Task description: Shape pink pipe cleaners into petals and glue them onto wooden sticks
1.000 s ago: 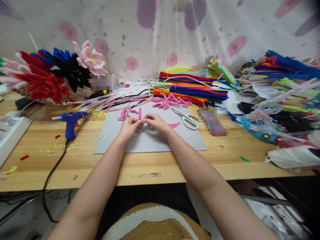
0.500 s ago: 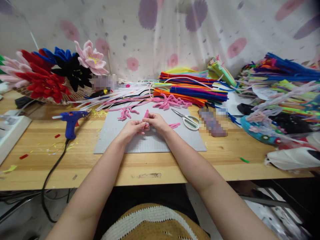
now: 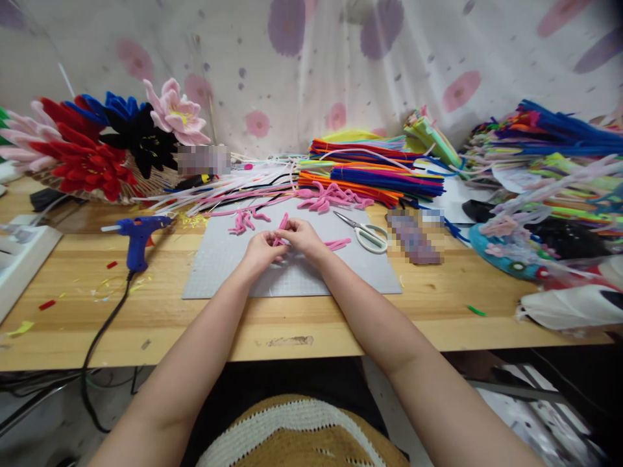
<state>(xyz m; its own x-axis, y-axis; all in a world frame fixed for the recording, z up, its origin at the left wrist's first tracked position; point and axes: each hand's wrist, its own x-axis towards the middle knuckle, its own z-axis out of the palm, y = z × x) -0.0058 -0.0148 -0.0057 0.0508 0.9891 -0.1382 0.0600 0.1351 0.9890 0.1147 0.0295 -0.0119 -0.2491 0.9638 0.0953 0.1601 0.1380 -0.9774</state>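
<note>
**Both hands pinched on one pink chenille-stem piece, above the cutting mat**

Left: one white power strip (image 3: 29,263), cut off by the frame edge. Behind it, chenille flowers (image 3: 95,165) in pink, red, blue and black; they overlap, so no firm count. A pixelated patch hides something next to them. One blue glue gun (image 3: 137,237) on the worktop (image 3: 160,324), glue stick poking out its left end, cord dropping past the front edge. Two red scraps (image 3: 47,304) nearby.

Centre: one grey cutting mat (image 3: 282,285). Small cluster of bent pink pieces (image 3: 246,220) at its upper left, too tangled to count. Left hand (image 3: 260,250): thumb and fingers closed in a pinch on the pink chenille-stem piece (image 3: 283,222). Right hand (image 3: 302,237): same, pinching it from the other side. Its upper end sticks up between them; fingers cover the lower part, so can't see how it's bent or joined. Larger pink pile (image 3: 331,196) at the mat's back edge, also uncountable. Straight pink lengths (image 3: 339,244) just right of the right hand, partly behind it.

Right: one pair of scissors (image 3: 370,237), pale handles, blades slightly apart. Another pixelated object beside it. One green scrap (image 3: 476,311). Far-right heap of stems (image 3: 559,139) runs out of frame.
</note>
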